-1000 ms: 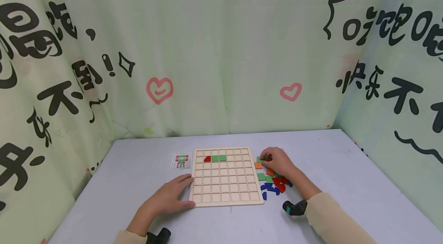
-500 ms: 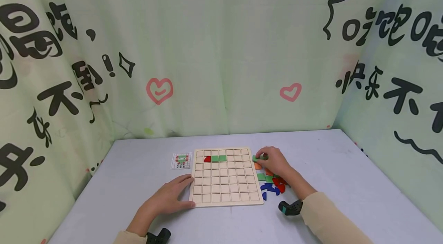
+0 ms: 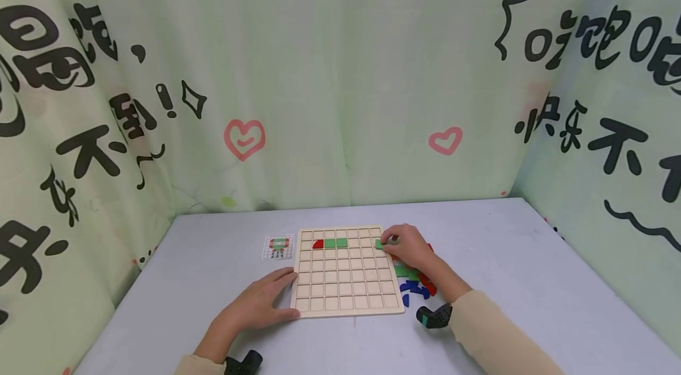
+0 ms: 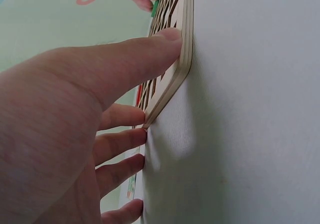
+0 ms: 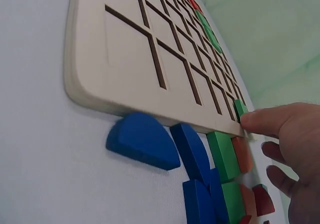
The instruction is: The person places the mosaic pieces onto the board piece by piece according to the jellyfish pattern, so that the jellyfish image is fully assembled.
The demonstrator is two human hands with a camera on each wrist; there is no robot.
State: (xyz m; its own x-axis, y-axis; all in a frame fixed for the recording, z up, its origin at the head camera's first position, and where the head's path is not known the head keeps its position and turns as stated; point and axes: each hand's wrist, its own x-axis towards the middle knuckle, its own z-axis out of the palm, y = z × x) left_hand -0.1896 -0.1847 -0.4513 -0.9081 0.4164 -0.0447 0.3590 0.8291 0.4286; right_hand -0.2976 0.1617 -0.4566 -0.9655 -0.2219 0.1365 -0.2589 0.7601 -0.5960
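Observation:
A wooden grid board point(image 3: 346, 288) lies on the table, with a red quarter-round piece point(image 3: 318, 244) and two green squares point(image 3: 336, 243) side by side in a row near its far edge. Along the board's left edge rests my left hand point(image 3: 260, 302), fingers nearly straight. Its thumb point(image 4: 167, 39) presses on the near left corner in the left wrist view. My right hand point(image 3: 411, 246) pinches a green square block point(image 5: 240, 106) over the board's right edge, in line with that row. The right hand partly covers the loose pieces behind it.
Right of the board lie loose blue half-rounds point(image 5: 142, 140), green squares point(image 5: 223, 156), orange squares point(image 5: 242, 155) and red pieces point(image 5: 262, 199). A small pattern card point(image 3: 278, 247) lies left of the board. Printed curtains point(image 3: 340, 79) stand behind the table point(image 3: 213, 251).
My right hand has moved left from the loose pieces to the board's right edge, carrying the green square block. The left hand has stayed at the board's left edge.

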